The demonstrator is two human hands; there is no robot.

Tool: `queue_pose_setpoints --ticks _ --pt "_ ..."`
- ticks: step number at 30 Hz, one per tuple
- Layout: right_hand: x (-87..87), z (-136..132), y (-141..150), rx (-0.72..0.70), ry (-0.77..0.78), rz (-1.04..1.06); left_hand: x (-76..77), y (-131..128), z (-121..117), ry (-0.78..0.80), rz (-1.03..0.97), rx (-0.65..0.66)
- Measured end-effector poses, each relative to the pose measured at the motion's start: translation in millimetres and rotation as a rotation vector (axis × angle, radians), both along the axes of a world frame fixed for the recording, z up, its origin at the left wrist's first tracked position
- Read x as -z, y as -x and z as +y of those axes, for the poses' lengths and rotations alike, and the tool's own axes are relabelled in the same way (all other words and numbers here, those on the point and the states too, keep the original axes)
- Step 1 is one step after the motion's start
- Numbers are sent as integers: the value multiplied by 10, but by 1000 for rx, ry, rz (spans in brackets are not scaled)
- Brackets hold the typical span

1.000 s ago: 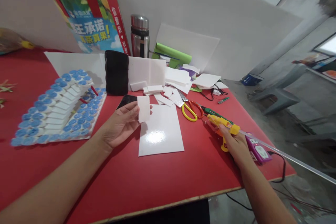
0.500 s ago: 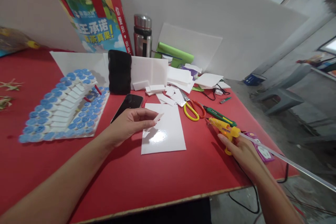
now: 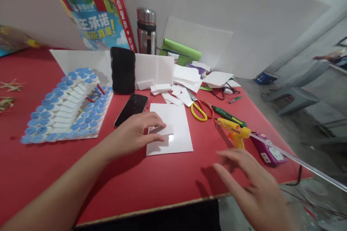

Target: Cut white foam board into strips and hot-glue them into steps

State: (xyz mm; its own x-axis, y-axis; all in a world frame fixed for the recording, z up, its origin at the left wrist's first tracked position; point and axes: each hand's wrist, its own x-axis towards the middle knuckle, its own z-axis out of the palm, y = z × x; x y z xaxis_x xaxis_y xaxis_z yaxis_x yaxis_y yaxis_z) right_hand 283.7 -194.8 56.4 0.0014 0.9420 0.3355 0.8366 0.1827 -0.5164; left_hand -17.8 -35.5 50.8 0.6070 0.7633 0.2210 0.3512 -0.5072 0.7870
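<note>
My left hand (image 3: pixel 141 130) is over a white board (image 3: pixel 177 115) lying on the red table. Its thumb and index finger close around a small white foam strip (image 3: pixel 168 130), which sits low at the board's surface; the strip's left part is hidden by the fingers. Fingers apart and slightly blurred, my right hand (image 3: pixel 249 184) is empty above the table's front right. Just beyond it stands a yellow hot glue gun (image 3: pixel 233 128) with a long clear glue stick (image 3: pixel 295 158) out of its back, and no hand touches it.
Scissors (image 3: pixel 199 112), a green utility knife (image 3: pixel 227 115) and white foam scraps (image 3: pixel 187 75) lie behind the board. A black phone (image 3: pixel 132 108) and a blue-and-white stair model (image 3: pixel 65 108) are to the left. Beside the glue gun is a purple power strip (image 3: pixel 268 149).
My right hand has let go of the glue gun and drawn back toward me. My left hand has lowered the foam strip to the white board.
</note>
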Motion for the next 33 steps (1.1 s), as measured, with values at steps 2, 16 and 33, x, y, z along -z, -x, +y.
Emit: queue_pose_setpoints --ticks 2,16,33 --pt "-50 336 282 -136 8 63 -38 -34 -47 -93 77 66" --pt "225 1084 509 -413 203 155 90 230 -331 -240 -34 -251" --pt "445 1024 604 -508 188 137 444 356 -638 -113 123 -368"
